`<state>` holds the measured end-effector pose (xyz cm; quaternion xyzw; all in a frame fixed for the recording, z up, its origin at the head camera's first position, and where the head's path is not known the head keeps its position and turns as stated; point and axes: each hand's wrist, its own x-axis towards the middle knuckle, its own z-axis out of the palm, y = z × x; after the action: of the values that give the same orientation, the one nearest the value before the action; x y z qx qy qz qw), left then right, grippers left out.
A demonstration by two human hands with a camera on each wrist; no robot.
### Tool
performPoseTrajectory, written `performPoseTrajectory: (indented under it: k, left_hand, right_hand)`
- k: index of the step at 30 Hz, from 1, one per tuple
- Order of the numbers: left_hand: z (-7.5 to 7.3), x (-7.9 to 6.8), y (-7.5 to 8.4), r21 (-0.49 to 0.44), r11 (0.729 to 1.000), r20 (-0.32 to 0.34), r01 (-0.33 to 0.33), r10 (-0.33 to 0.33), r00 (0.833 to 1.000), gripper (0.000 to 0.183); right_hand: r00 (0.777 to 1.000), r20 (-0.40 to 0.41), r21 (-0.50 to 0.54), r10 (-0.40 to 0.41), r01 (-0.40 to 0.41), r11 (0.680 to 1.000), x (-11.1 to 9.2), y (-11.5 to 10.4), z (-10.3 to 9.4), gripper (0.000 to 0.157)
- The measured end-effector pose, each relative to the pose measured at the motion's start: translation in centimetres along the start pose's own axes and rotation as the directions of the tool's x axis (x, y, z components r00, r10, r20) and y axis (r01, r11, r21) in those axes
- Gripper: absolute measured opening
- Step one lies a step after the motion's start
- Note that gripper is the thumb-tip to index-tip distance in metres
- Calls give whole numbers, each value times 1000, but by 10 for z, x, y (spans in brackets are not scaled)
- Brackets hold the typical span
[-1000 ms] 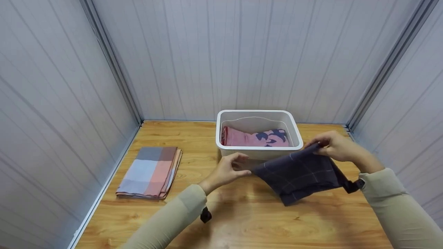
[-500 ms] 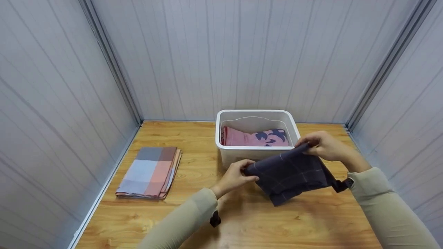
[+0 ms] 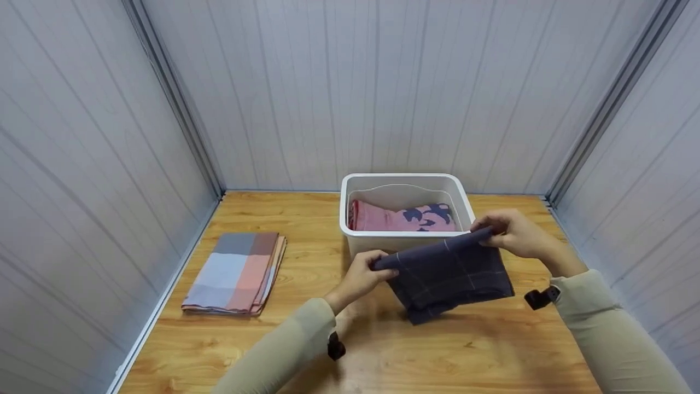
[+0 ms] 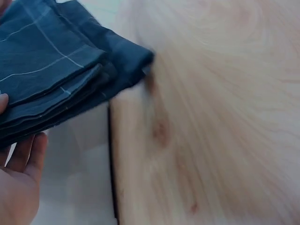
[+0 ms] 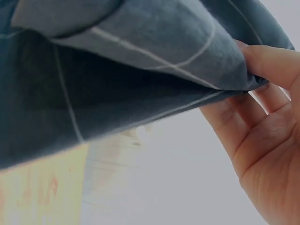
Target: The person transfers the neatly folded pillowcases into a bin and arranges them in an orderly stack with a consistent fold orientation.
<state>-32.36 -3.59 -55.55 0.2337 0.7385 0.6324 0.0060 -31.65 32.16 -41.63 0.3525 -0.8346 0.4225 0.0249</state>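
shifted folded navy windowpane-check cloth (image 3: 445, 273) slightly left since 1 s ago, now right of frame centre before white plastic bin (image 3: 404, 234); pinching 2 upper corners with left hand (image 3: 362, 277) and right hand (image 3: 513, 235), likely to keep layers from slipping.

Folded dark blue cloth (image 4: 47, 61) with thin white lines at upper left, stacked layers visible along its lower edge, left hand (image 4: 19, 183) at lower left gripping that edge between thumb and fingers, pale smooth surface (image 4: 77, 176) beneath, narrow dark strip (image 4: 113, 173) bordering it, light wood-grain tabletop (image 4: 225, 122) at right.
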Motion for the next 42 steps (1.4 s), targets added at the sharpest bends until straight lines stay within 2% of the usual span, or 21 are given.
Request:
performPoseTrajectory:
  k: [5, 9, 13, 17, 21, 23, 27, 32, 34, 37, 39, 42]
  left_hand:
    - [-11, 1, 14, -119, 993, -28, 29, -33, 999, 21]
    - [-20, 2, 27, -245, 968, -12, 50, -55, 998, 22]
    - [-28, 5, 39, -352, 932, 6, 88, -92, 996, 17]
    - [-33, 9, 45, -415, 904, -1, 105, -115, 993, 9]
    - [-36, 12, 48, -456, 885, -12, 99, -117, 993, 9]
    - [-38, 13, 48, -489, 865, -4, 114, -133, 991, 10]
    - [-41, 13, 48, -553, 814, 34, 178, -192, 981, 10]
    - [-40, 12, 47, -593, 776, 62, 215, -223, 973, 11]
    - [-39, 12, 47, -592, 775, 62, 221, -230, 971, 11]
    - [-36, 11, 46, -573, 787, 45, 228, -248, 968, 11]
    - [-35, 10, 46, -551, 801, 36, 236, -259, 965, 13]
    - [-33, 9, 45, -516, 811, 40, 275, -298, 954, 18]
  right_hand:
    - [997, -35, 75, 70, -67, 995, -5, 9, 4, 27]
    - [981, -91, 151, 171, -156, 976, -6, 12, 9, 31]
    - [948, -172, 263, 267, -217, 940, -4, 13, 16, 25]
    - [916, -238, 398, 324, -212, 893, -1, 15, 23, 11]
    - [895, -263, 484, 359, -200, 852, 1, 19, 31, 18]
    - [891, -254, 516, 377, -205, 832, 2, 19, 34, 21]
    - [904, -202, 550, 378, -215, 807, 1, 20, 38, 20]
    - [918, -126, 497, 375, -269, 825, -1, 23, 42, 10]
    - [916, -95, 465, 389, -305, 831, -2, 24, 43, 13]
    - [908, -44, 450, 417, -354, 820, -3, 24, 45, 21]
    - [902, -5, 461, 431, -380, 802, -2, 24, 47, 26]
    - [891, 57, 505, 450, -415, 757, -2, 25, 49, 30]
